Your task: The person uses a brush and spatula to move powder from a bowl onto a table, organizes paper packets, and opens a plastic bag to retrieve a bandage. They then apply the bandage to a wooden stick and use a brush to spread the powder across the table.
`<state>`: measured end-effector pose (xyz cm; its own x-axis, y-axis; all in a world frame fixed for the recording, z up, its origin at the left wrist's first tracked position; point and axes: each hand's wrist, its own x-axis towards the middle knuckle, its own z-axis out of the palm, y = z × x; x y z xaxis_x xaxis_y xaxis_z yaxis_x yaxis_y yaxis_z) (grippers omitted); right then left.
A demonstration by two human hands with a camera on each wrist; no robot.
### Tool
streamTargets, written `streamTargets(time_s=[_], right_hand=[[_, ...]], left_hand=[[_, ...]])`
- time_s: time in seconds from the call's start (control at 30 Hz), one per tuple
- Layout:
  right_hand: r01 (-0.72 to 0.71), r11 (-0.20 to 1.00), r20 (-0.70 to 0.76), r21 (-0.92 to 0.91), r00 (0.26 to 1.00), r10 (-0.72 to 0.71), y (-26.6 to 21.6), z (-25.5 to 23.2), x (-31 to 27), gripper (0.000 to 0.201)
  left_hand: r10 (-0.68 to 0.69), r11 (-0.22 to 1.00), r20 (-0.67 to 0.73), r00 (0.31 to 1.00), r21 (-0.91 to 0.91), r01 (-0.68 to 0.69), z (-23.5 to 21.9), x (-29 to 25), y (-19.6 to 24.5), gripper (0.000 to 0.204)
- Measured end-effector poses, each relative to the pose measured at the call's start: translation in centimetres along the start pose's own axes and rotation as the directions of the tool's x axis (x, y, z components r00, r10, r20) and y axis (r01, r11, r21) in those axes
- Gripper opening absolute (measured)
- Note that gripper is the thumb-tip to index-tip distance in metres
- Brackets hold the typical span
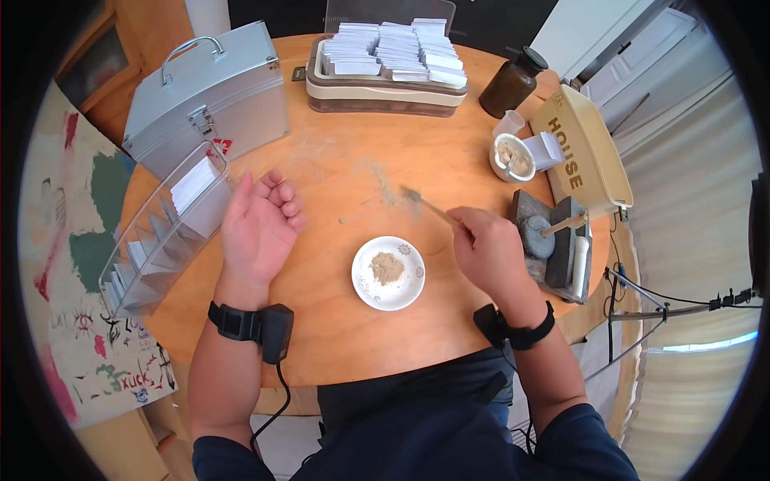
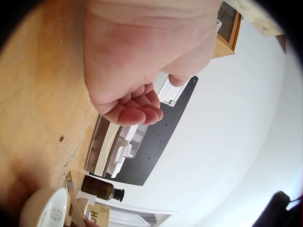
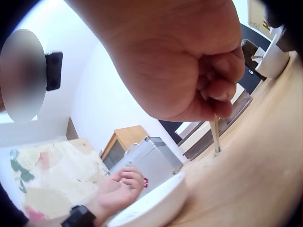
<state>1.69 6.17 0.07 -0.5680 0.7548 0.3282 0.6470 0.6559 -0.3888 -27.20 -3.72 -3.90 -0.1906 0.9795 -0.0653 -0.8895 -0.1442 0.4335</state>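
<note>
My right hand (image 1: 491, 248) pinches the light wooden handle of a thin brush (image 1: 437, 212) between thumb and fingers. Its greyish tip is down at the tabletop, beside a faint streak of scattered powder (image 1: 383, 184). In the right wrist view the brush (image 3: 216, 135) points down at the wood from the curled fingers. A white dish (image 1: 365, 282) with a small pile of beige powder (image 1: 387, 268) stands between the hands, near the table's front. To the left of the dish, my left hand (image 1: 261, 228) holds nothing, palm up with fingers loosely bent.
A clear rack of paper packets (image 1: 192, 186) and a silver case (image 1: 204, 100) stand left. At the back is a box of white packets (image 1: 385, 94). A brown bottle (image 1: 513, 84), a powder-filled mortar (image 1: 505, 172), a yellow bin (image 1: 573, 136) and a grey stone block (image 1: 533, 210) stand right.
</note>
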Motion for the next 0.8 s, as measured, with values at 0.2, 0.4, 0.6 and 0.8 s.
streamTargets(time_s=[0.2, 0.4, 0.6, 0.8], right_hand=[[-0.089, 0.989, -0.152, -0.115, 0.986, 0.071, 1.9, 0.4, 0.0, 0.012], [-0.071, 0.997, -0.062, 0.027, 0.995, 0.073, 0.4, -0.2, -0.7, 0.012], [0.014, 1.000, -0.070, 0.001, 0.997, -0.014, 1.5, -0.4, -1.1, 0.015], [-0.095, 0.995, -0.176, 0.007, 0.980, 0.095, 1.0, -1.2, -2.6, 0.013]], left_hand=[[0.004, 1.000, 0.003, 1.000, 0.010, -0.004, 0.0, -0.1, -0.1, 0.034], [0.002, 1.000, 0.006, 1.000, 0.011, -0.002, -0.1, -0.1, 0.1, 0.034], [0.002, 1.000, 0.011, 1.000, 0.024, -0.002, 0.0, -0.1, 0.0, 0.034], [0.012, 0.956, 0.074, 0.997, 0.291, -0.033, 1.1, -0.7, -0.1, 0.030]])
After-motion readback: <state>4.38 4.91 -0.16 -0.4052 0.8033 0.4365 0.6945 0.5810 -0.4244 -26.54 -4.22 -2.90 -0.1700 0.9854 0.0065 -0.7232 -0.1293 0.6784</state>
